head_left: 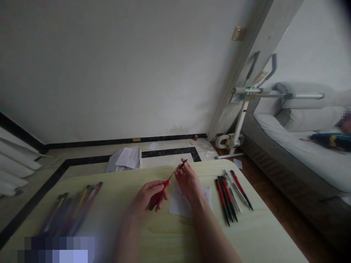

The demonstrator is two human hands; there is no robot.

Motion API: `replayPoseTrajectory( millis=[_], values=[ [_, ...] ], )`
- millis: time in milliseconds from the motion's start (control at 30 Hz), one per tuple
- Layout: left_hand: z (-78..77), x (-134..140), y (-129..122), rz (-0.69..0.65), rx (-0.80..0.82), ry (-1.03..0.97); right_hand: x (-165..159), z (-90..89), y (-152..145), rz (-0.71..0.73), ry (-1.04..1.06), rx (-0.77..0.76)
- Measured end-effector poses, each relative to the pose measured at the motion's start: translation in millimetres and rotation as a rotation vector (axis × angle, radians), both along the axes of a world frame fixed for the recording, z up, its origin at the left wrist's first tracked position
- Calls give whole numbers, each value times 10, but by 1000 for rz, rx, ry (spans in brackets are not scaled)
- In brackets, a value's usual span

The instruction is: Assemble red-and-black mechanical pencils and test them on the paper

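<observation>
My left hand (pixel 146 193) is closed around a red pen barrel (pixel 159 196) with a dark end. A thin dark refill (pixel 172 174) sticks out of the barrel's upper end, pointing up and right. My right hand (pixel 189 179) pinches a small black pen part (pixel 183 164) near the refill's far end; whether the two touch, I cannot tell. Beneath my right hand lies a white sheet of paper (pixel 177 206) with faint marks. To its right, several red and black pens (pixel 225 197) and silver pens (pixel 235 199) rest on the table (pixel 161 241).
A blurred row of pens (pixel 72 208) is on the table's left side. Beyond the far edge, papers in a box (pixel 128 157) stand on the floor. White exercise equipment (pixel 241 120) and a grey sofa (pixel 274 153) are at right. A blurred, pixelated patch covers the lower left.
</observation>
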State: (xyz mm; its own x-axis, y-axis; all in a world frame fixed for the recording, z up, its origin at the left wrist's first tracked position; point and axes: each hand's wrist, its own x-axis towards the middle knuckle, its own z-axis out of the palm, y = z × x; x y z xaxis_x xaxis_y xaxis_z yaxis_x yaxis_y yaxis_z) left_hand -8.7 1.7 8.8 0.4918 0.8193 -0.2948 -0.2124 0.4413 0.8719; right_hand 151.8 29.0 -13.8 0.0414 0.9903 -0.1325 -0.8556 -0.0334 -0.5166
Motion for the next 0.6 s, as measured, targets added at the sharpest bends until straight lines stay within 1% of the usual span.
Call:
replayPoseTrajectory(
  millis=[200,433,600],
  values=[
    [-33,33,8,13,-4,64,-21,22,14,20,14,-2],
    [-44,19,23,-5,8,57,-4,-55,53,32,51,26],
    [-57,18,18,4,29,61,-1,-50,53,51,50,18]
  ],
)
